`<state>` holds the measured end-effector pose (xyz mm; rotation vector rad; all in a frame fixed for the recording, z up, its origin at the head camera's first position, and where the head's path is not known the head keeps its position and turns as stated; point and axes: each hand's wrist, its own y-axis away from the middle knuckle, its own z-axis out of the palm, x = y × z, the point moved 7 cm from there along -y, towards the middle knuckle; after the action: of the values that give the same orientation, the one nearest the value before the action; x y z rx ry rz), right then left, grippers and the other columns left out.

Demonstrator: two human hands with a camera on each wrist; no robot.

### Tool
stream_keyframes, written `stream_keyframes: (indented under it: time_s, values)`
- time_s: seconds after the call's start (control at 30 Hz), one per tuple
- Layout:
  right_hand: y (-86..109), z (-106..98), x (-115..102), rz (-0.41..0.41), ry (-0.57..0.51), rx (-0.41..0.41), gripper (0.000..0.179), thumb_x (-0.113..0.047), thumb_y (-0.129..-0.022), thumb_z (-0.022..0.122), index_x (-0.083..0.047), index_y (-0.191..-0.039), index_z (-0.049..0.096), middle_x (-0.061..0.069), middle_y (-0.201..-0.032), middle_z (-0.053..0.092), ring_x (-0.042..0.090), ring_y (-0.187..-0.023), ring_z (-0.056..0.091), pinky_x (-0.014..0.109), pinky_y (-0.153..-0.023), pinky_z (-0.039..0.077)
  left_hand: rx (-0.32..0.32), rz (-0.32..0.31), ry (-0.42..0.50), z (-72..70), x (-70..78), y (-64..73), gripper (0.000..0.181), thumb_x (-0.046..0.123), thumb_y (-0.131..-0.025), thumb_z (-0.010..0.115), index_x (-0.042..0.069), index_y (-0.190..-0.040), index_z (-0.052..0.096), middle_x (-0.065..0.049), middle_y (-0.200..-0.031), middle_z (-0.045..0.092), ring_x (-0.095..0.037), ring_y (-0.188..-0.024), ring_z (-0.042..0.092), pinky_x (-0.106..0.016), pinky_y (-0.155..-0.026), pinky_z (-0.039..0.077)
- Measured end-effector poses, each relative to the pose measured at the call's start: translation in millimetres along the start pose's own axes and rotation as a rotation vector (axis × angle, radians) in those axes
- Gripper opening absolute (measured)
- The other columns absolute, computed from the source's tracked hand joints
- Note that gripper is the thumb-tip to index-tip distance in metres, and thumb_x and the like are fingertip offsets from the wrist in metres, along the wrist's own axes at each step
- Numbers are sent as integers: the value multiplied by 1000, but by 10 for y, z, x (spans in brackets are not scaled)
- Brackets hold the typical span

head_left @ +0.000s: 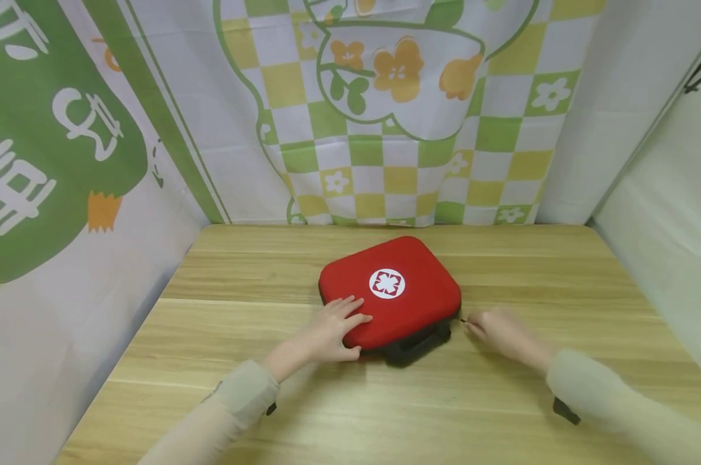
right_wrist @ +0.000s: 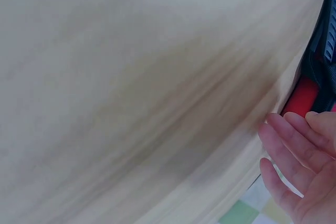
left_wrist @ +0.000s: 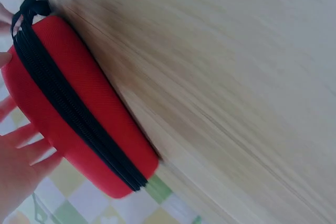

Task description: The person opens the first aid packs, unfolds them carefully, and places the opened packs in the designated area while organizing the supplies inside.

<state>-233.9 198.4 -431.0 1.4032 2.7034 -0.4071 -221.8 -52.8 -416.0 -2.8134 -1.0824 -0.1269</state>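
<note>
A red first-aid case (head_left: 417, 268) with a white round emblem lies on the wooden table, its lid down. My left hand (head_left: 330, 330) rests on its near left corner with fingers spread over the lid. In the left wrist view a black zipper (left_wrist: 68, 106) runs along the case's side. At the near right corner, my right hand (head_left: 496, 329) pinches a small black zipper pull (head_left: 463, 320) between thumb and index finger. The other fingers (right_wrist: 283, 150) curve loosely in the right wrist view. Between the hands, the black carry handle (head_left: 414, 349) juts from the front.
The wooden table (head_left: 257, 265) stretches out around the case. Behind it hangs a checked, flower-patterned cloth (head_left: 379, 148), reaching down to the back edge. Printed cloth (head_left: 42, 142) covers the left side, and a pale sheet (head_left: 670, 213) stands along the right.
</note>
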Motion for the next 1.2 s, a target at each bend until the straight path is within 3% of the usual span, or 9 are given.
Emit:
stream_keyframes:
  time_s: [0.2, 0.37, 0.57, 0.8, 1.03, 1.2]
  values:
    - [76, -13, -237, -96, -7, 41, 15, -7, -77, 62, -12, -64, 59, -8, -56, 54, 6, -51, 50, 25, -43, 42, 30, -16, 77, -22, -195, 96, 47, 27, -74, 64, 14, -119, 54, -12, -136, 38, -28, -126, 32, -39, -104, 29]
    - [113, 19, -408, -128, -33, 25, 7, -8, -78, 62, -7, -71, 64, -3, -65, 63, 11, -60, 60, 26, -50, 49, 89, -21, 83, -69, -358, 161, 44, 23, -74, 64, 13, -116, 57, -12, -134, 41, -28, -124, 35, -39, -100, 34]
    - [133, 52, -598, -194, -20, 64, 5, -8, -75, 64, -7, -70, 65, -2, -64, 63, 12, -58, 60, 24, -49, 49, 132, -43, 102, -114, -518, 182, 41, 19, -73, 63, 12, -113, 60, -12, -132, 43, -27, -122, 39, -40, -98, 37]
    - [109, 72, -752, -201, -42, 51, 12, -9, -76, 64, -11, -65, 61, -4, -59, 60, 9, -54, 57, 24, -46, 47, 164, -74, 121, -129, -680, 186, 41, 13, -72, 64, 11, -113, 60, -13, -131, 44, -31, -118, 42, -41, -97, 38]
    - [91, 113, -808, -201, -38, 66, 17, -11, -76, 65, -14, -61, 56, -6, -57, 56, 9, -52, 54, 24, -44, 45, 210, -80, 103, -131, -775, 166, 40, 12, -75, 66, 10, -115, 59, -15, -129, 46, -29, -115, 46, -40, -94, 40]
    - [82, 108, -806, -184, -62, 54, 15, -10, -77, 64, -13, -64, 58, -6, -59, 58, 8, -53, 55, 25, -46, 46, 261, -63, 71, -154, -716, 144, 38, 7, -74, 66, 7, -111, 61, -19, -124, 49, -34, -113, 47, -41, -95, 40]
